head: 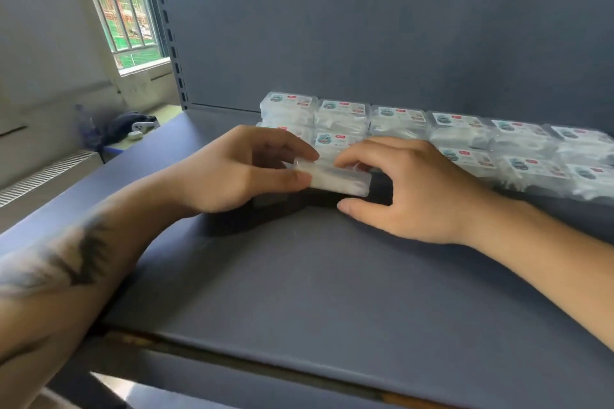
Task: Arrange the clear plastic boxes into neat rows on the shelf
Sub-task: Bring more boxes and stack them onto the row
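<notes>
Clear plastic box (pixel 334 180) pinched between left hand (pixel 232 173) and right hand (pixel 408 189), fingers curled.

Open shelf in front, boxes behind

Bare shelf (pixel 315 276) nearside; rows of boxes (pixel 465 139) against the back panel (pixel 365 26), seemingly touching.

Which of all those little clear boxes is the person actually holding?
The unlabelled-looking clear box out front, gripped between left hand and right hand. The other boxes sit in rows by the back panel.
</notes>
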Motion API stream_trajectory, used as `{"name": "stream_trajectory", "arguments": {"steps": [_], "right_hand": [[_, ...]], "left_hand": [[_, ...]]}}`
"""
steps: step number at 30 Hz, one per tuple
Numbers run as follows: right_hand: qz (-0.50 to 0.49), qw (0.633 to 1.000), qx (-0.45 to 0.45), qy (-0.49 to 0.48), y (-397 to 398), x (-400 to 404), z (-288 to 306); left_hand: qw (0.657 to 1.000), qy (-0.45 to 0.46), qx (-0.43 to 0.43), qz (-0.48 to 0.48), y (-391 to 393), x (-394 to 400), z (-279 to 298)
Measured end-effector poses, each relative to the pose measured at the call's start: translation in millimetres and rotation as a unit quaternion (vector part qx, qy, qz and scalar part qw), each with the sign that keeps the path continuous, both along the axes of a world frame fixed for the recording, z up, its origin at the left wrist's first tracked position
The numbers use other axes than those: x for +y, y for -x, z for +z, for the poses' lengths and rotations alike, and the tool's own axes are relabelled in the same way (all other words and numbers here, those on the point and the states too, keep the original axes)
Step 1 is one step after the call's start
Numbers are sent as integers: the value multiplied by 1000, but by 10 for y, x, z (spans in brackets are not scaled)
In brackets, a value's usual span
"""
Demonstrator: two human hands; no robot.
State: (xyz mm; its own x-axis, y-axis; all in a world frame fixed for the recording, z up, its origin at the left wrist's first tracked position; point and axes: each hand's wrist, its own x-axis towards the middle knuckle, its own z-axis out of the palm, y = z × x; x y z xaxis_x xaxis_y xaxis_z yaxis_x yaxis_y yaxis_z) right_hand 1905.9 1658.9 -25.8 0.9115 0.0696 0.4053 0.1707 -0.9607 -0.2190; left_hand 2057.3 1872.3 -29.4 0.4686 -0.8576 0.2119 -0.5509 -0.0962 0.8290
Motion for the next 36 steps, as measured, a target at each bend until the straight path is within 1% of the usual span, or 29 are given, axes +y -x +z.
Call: {"name": "stream_trajectory", "arguments": {"steps": [2, 4, 6, 10, 13, 17, 21, 24, 27, 30, 33, 36], "right_hand": [[-12, 1000, -19, 11, -3, 15, -14], [-25, 999, -34, -3, 18, 36, -4], [-34, 998, -46, -39, 63, 73, 15], [-25, 989, -55, -136, 161, 156, 50], [-23, 981, -63, -181, 179, 198, 57], [-17, 974, -72, -212, 152, 226, 45], [-3, 970, -70, -234, 155, 211, 35], [12, 955, -70, -288, 158, 192, 59], [36, 935, -85, -343, 158, 180, 87], [48, 920, -100, -377, 166, 196, 118], [55, 901, -127, -410, 152, 223, 141], [57, 894, -166, -413, 128, 234, 145]], "left_hand": [[1000, 11, 16, 11, 25, 6, -1], [999, 19, 10, 24, 61, 12, 8], [999, 25, -8, 33, 101, -1, 23], [997, 66, 14, 39, 181, -24, 76], [995, 94, 15, 36, 194, -30, 83], [996, 85, 22, 31, 174, -24, 89], [995, 77, 48, 36, 155, -20, 80], [995, 73, 57, 30, 153, -11, 89], [994, 86, 62, 30, 152, -4, 108], [991, 103, 82, 25, 163, -11, 94], [991, 84, 100, -1, 203, -25, 75], [993, 72, 96, -10, 236, -42, 71]]}}
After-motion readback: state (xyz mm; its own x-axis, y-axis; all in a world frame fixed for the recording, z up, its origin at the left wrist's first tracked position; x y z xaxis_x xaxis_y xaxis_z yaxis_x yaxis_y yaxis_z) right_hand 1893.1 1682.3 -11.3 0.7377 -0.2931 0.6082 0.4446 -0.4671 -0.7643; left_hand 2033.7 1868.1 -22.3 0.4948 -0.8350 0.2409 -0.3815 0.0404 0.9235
